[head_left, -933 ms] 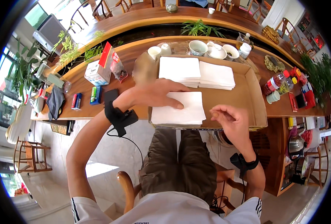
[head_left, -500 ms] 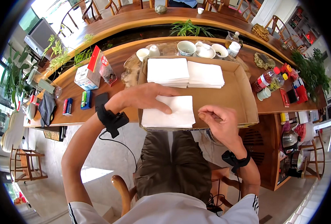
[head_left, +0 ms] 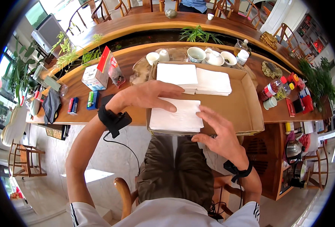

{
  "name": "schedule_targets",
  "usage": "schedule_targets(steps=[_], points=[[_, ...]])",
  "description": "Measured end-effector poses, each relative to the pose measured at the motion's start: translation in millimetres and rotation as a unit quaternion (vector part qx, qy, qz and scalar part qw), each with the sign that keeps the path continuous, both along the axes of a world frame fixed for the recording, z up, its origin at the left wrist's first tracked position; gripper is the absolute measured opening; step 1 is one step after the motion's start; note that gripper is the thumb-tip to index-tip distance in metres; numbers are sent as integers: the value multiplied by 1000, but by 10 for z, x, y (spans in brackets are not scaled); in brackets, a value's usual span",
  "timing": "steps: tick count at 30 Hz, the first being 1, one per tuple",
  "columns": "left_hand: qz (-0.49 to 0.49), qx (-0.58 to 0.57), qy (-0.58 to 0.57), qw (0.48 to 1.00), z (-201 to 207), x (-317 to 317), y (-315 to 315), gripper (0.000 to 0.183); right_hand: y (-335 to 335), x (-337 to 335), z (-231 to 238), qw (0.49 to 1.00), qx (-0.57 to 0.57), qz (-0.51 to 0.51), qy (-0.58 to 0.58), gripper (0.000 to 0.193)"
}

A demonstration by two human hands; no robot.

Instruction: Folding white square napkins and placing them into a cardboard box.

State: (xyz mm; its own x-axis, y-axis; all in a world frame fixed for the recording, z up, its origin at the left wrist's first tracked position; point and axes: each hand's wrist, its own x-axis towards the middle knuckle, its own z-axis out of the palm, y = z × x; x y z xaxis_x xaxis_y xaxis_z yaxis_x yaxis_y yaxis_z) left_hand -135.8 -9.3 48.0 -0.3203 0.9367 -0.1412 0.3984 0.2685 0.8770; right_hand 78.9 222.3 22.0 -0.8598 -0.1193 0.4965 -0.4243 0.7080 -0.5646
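Note:
A shallow cardboard box rests on the near edge of the wooden table, with stacks of white paper napkins inside. The nearest napkin stack is between my hands. Over its far left corner, my left hand has thumb and fingers spread; whether the thumb touches the paper I cannot tell. At the stack's right edge my right hand is open, its fingertips at the paper and its thumb lower, by the box's front wall. Behind them, a left napkin stack and a right napkin stack sit side by side.
Beyond the box are cups, a lidded bowl and a white jar. Bottles and a paper cup stand to the right. A white carton and small blue boxes lie left. A person sits across the table.
My right hand has gone from a pinch to open fingers and has come to the napkin stack's right edge. The left hand's fingers have spread. The whole view has shifted slightly.

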Motion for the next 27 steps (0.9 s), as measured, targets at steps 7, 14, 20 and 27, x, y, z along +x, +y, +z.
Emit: schedule_targets(steps=[7, 14, 20, 27], points=[[34, -13, 109, 993, 67, 122, -275, 58, 9, 6, -126, 1000, 30, -5, -2, 52], [47, 30, 132, 990, -62, 137, -411, 57, -47, -21, -163, 997, 68, 11, 36, 47], [95, 47, 122, 987, -104, 202, -422, 58, -33, -55, -163, 993, 93, 20, 67, 45], [55, 83, 93, 991, -209, 141, -436, 36, -35, -24, -187, 987, 132, 9, 90, 42]])
